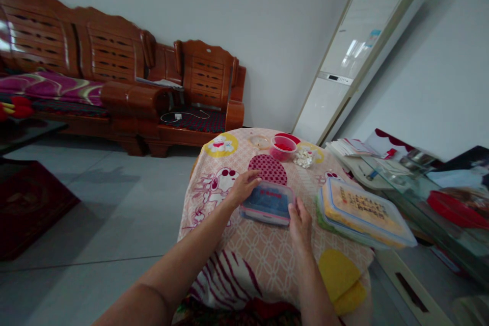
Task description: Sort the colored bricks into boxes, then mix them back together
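On the patterned tablecloth point(263, 260) in front of me lies a clear plastic food container point(269, 201) with a pinkish rim, red lettering on its lid and something dark blue inside. My left hand point(245, 187) holds its upper left corner, fingers along the far edge. Against its right side is my right hand point(300, 218), thumb at the lid's edge and fingers along the wall. Part of the container's rim is hidden by the hands. Just behind it, a dark red dotted round patch point(267, 167) shows on the cloth.
Farther back stand a pink tub point(283, 147) with red contents and a pile of small white pieces point(304, 157). Larger lidded containers point(359, 209) are stacked at the right, beside a cluttered glass table point(416, 198). A wooden sofa point(206, 71) and a tall air conditioner point(344, 61) stand behind.
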The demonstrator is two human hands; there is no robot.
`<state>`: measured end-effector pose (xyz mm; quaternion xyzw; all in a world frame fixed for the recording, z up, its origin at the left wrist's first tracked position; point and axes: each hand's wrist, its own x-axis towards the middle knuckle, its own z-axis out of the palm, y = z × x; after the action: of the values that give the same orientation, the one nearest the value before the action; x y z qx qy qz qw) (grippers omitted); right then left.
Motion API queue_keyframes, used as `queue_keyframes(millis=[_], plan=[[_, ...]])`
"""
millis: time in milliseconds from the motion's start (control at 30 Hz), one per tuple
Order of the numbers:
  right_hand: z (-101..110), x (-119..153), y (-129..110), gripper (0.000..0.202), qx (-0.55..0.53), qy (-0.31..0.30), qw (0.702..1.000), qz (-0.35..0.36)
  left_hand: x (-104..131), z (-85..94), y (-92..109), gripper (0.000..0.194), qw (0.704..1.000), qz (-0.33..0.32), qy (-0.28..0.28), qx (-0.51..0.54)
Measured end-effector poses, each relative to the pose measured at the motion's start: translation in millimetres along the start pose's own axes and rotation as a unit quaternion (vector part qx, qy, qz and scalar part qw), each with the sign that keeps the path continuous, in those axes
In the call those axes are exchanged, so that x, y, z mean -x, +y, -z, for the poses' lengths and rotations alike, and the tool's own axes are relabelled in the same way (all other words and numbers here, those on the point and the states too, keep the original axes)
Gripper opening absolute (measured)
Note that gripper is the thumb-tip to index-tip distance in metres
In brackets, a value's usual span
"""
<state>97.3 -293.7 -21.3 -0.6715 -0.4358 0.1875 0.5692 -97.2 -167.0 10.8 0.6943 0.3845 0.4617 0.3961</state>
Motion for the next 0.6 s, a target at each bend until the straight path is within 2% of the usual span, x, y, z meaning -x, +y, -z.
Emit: queue_keyframes(millis=[100,267,400,533,600], plan=[[-5,3,3,0.077,-0.02,0.015,1.0,-0.011,3,1.6,2,0.043,0.999,0.016,-0.014,0.032],[-12,7,-2,0.075,-0.058,0.045,0.996,-0.042,10,-0.3,4,0.048,0.987,0.057,-0.019,0.151],[-13,11,-6,0.075,-0.078,0.042,0.995,-0.041,10,-2.8,7,0.051,0.98,0.074,-0.012,0.186],[-2,18,-8,0.073,-0.1,0.008,0.993,-0.059,12,-0.3,5,0.054,0.97,0.083,0.055,0.221],[6,23,-9,0.066,-0.096,-0.005,0.995,-0.037,16,2.9,-2,0.055,0.964,0.095,0.096,0.228]])
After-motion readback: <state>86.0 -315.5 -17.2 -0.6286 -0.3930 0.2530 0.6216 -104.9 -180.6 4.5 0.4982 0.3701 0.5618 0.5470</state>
